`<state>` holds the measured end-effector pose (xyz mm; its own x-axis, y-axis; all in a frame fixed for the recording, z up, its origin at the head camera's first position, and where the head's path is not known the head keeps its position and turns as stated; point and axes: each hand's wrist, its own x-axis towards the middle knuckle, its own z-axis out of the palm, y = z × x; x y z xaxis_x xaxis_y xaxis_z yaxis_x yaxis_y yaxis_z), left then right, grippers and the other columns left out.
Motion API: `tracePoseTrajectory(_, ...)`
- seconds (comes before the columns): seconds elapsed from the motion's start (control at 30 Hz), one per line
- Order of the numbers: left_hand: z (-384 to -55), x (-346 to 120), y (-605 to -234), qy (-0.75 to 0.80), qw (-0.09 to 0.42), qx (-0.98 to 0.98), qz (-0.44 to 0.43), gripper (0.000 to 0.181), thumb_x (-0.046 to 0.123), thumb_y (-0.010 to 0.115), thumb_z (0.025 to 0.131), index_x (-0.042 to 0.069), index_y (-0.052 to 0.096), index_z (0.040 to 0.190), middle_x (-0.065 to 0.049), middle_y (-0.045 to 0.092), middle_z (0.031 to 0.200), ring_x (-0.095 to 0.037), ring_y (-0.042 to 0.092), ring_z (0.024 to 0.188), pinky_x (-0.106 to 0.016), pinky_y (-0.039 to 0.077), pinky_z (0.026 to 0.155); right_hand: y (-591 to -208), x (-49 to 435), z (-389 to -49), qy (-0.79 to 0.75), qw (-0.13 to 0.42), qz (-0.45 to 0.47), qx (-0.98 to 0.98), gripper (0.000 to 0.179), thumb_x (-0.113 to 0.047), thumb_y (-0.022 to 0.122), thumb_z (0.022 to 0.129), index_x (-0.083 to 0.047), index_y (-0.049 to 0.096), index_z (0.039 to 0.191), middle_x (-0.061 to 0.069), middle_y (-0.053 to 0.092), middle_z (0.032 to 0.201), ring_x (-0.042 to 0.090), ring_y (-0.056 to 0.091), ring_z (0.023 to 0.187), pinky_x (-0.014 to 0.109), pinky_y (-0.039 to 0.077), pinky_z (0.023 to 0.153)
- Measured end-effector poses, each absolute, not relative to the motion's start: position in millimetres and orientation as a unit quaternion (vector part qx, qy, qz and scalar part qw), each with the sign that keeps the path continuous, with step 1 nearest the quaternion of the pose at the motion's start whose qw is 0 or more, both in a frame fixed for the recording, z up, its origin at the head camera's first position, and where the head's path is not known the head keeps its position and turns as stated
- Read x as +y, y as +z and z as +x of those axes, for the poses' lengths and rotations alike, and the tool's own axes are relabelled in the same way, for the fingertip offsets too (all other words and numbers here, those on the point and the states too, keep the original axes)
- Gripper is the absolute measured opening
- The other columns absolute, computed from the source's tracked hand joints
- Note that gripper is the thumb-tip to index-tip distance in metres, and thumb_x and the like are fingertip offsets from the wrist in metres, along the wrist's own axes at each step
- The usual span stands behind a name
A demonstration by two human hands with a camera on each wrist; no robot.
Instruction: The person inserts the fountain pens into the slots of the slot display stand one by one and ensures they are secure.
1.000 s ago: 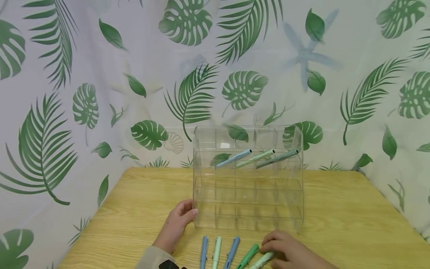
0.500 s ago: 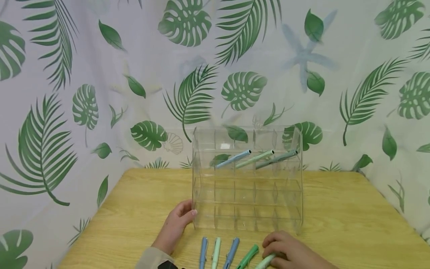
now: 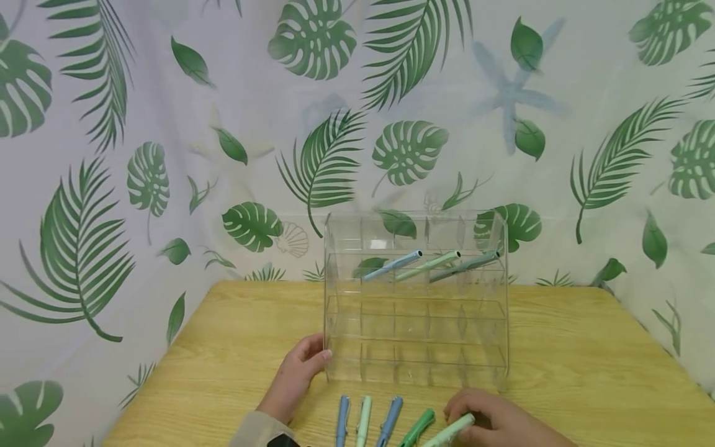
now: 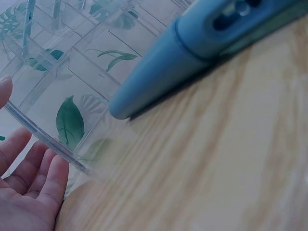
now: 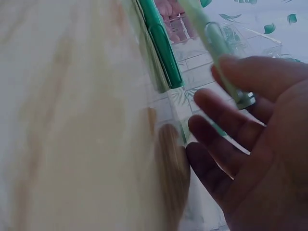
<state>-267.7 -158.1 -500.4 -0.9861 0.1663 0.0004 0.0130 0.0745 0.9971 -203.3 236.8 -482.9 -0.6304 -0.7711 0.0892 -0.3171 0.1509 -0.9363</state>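
My left hand (image 3: pixel 296 375) grips the left side of a clear acrylic pen rack (image 3: pixel 377 326), thumb at the front edge and fingers behind. In the left wrist view, that hand's fingers (image 4: pixel 36 175) lie along the panel's edge. Between thumb and fingers, my right hand (image 3: pixel 494 417) pinches a light green pen (image 3: pixel 451 431), tilted with one end raised. The right wrist view shows the thumb pressing this light green pen (image 5: pixel 219 43), other fingers loosely bent. A darker green pen (image 3: pixel 418 427) lies just left of it on the table.
Left of the green pen lie a blue pen (image 3: pixel 389 422), a mint pen (image 3: pixel 364 421) and another blue pen (image 3: pixel 343 421). Light blue (image 3: pixel 393 266), pale green and grey-green pens lean in the rack's upper tier. Behind the wooden table (image 3: pixel 581 360) hangs a leaf-print curtain (image 3: pixel 335 37).
My right hand has picked up the light green pen from beside the darker green one, and its end now points up to the right. My left hand stays at the rack.
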Motion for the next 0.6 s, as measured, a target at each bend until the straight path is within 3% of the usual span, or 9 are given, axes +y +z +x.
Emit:
tracePoseTrajectory(0.23, -267.6, -157.2, -497.8, 0.681, 0.062, 0.727, 0.061, 0.055, 0.035, 0.065, 0.100, 0.009, 0.051, 0.146, -0.010, 0.055, 0.142, -0.028, 0.049, 0.132, -0.050, 0.040, 0.109, -474.3, 240.2, -201.4, -0.529, 0.190, -0.351, 0.749, 0.016, -0.008, 0.052, 0.106, -0.009, 0.064, 0.117, 0.017, 0.058, 0.129, 0.009, 0.055, 0.114, 0.026, 0.052, 0.085)
tracePoseTrajectory(0.47, -268.7, -155.9, -497.8, 0.683, 0.058, 0.725, 0.067, 0.051, 0.031, 0.063, 0.102, 0.007, 0.051, 0.146, -0.012, 0.055, 0.142, -0.028, 0.050, 0.131, -0.050, 0.040, 0.109, -468.1, 240.3, -201.8, -0.557, 0.177, -0.345, 0.734, 0.021, -0.003, 0.048, 0.107, 0.002, 0.060, 0.123, 0.014, 0.060, 0.127, 0.012, 0.058, 0.099, 0.029, 0.052, 0.078)
tracePoseTrajectory(0.6, -268.5, -156.3, -498.4, 0.682, 0.058, 0.727, 0.064, 0.052, 0.031, 0.064, 0.101, 0.007, 0.051, 0.146, -0.011, 0.055, 0.142, -0.028, 0.050, 0.131, -0.050, 0.040, 0.109, -466.4, 239.3, -201.3, -0.554, 0.166, -0.348, 0.738, 0.022, -0.003, 0.048, 0.106, 0.001, 0.061, 0.123, 0.014, 0.061, 0.126, 0.012, 0.058, 0.102, 0.028, 0.053, 0.080)
